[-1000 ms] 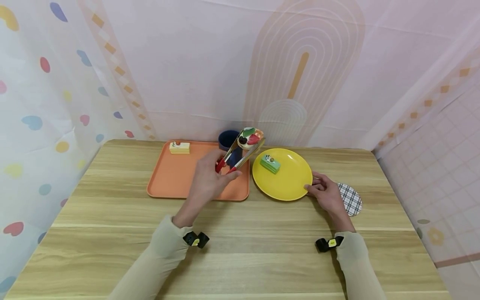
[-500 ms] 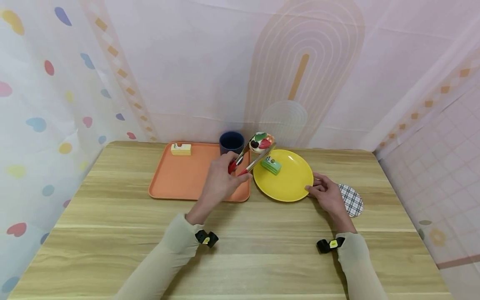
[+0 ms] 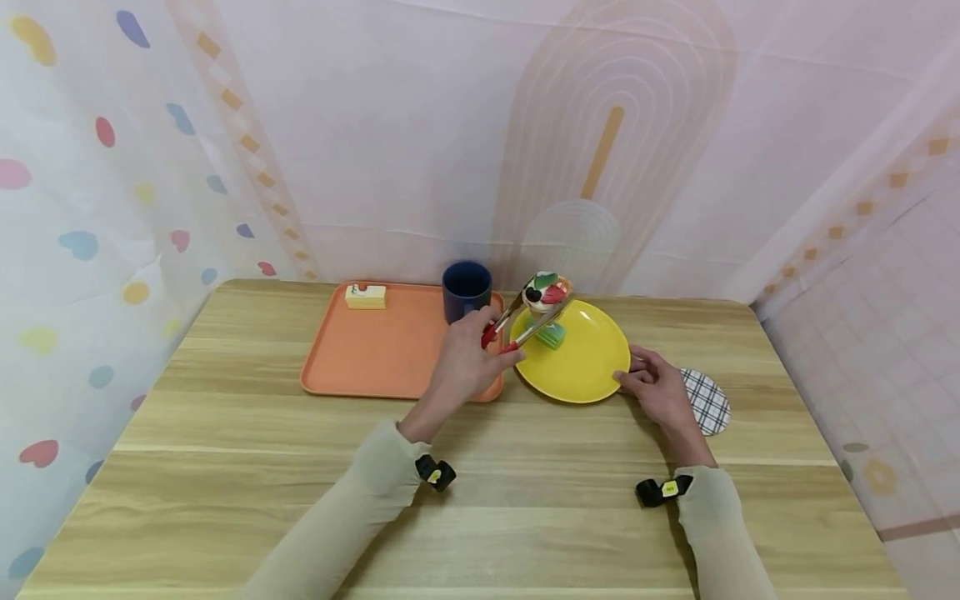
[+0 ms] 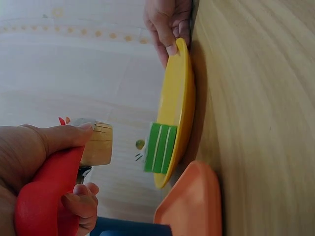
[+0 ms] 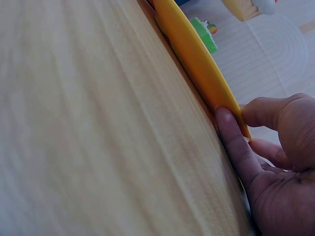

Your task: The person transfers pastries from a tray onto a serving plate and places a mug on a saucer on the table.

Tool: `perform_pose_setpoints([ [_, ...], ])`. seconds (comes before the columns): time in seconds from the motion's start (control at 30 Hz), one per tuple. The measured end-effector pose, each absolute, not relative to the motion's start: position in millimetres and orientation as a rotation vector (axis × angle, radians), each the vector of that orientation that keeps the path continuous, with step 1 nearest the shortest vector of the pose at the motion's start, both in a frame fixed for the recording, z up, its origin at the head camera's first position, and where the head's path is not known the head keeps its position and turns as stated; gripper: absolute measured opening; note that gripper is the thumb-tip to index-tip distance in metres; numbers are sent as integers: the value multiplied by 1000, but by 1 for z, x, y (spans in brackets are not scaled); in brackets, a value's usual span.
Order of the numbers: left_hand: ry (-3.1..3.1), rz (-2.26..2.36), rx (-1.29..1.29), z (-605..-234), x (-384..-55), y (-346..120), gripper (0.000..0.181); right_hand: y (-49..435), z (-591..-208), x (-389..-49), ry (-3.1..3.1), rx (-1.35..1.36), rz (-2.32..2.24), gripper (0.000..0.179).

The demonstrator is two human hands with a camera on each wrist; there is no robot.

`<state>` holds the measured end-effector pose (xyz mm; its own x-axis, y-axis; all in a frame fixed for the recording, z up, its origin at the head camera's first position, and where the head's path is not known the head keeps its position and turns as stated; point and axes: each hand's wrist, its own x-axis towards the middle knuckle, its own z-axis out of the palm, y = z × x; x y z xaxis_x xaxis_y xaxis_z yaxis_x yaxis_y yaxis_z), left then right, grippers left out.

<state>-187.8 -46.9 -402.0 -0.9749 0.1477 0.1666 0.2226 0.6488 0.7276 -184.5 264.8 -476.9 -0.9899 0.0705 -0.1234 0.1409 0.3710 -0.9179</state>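
Note:
My left hand [image 3: 467, 360] grips red-handled metal tongs [image 3: 537, 325]. Between the tong tips is a fruit tart [image 3: 546, 293] topped with red, green and dark pieces, held up in the air over the left back part of a yellow plate [image 3: 581, 367]. On that plate lies a green layered cake slice [image 4: 160, 148], partly hidden by the tongs in the head view. With thumb and fingers, my right hand [image 3: 660, 390] pinches the plate's right rim; in the right wrist view the thumb and fingers [image 5: 231, 130] sit on both faces of the rim.
An orange tray [image 3: 375, 358] lies left of the plate, bearing a yellow cake slice [image 3: 366, 297] at its back left corner. A dark blue mug [image 3: 467, 292] stands at the tray's back right. A checked round coaster [image 3: 707, 404] lies right of my right hand.
My left hand has moved right, carrying the tart in the tongs from in front of the mug to above the plate. My right hand keeps its hold on the rim.

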Motion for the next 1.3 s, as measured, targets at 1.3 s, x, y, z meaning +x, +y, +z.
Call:
perform_pose_setpoints([
  [1.3,-2840,-1254,-331,-433,-207,4,54,263,-479,-187,2537,196,-1720,58],
])
